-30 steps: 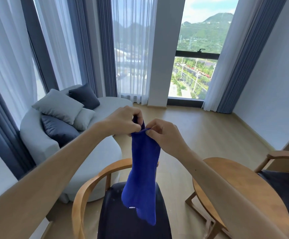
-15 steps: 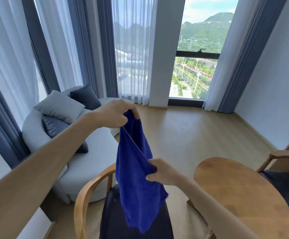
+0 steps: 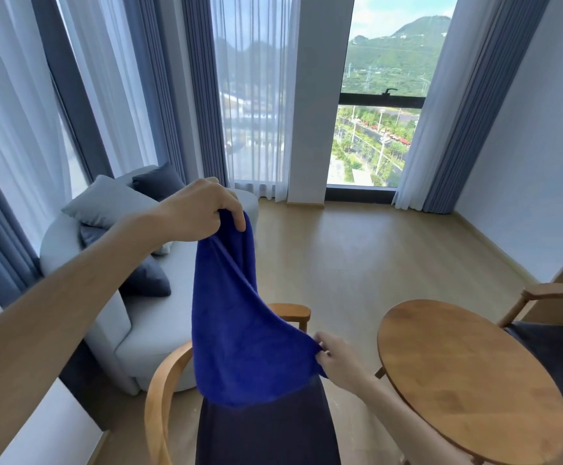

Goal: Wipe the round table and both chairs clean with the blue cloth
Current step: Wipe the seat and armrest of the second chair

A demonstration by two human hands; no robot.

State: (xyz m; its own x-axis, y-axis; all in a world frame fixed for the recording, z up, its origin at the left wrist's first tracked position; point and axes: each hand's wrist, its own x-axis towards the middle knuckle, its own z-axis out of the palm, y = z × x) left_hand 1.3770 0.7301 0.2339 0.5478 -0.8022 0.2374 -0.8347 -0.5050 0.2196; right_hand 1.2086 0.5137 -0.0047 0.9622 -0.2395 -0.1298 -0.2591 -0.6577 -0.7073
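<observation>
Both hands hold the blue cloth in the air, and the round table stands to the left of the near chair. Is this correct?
Not quite. The head view shows the table to the right of the near chair, not the left. Both the left hand and right hand do hold the cloth in the air.

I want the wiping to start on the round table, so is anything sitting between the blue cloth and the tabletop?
Nothing visible does. The blue cloth hangs between the left hand and right hand, over the dark-seated wooden chair. The round wooden table lies just right, its top bare.

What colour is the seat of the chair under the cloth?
Dark navy seat on a light wooden frame, seen in the head view.
</observation>
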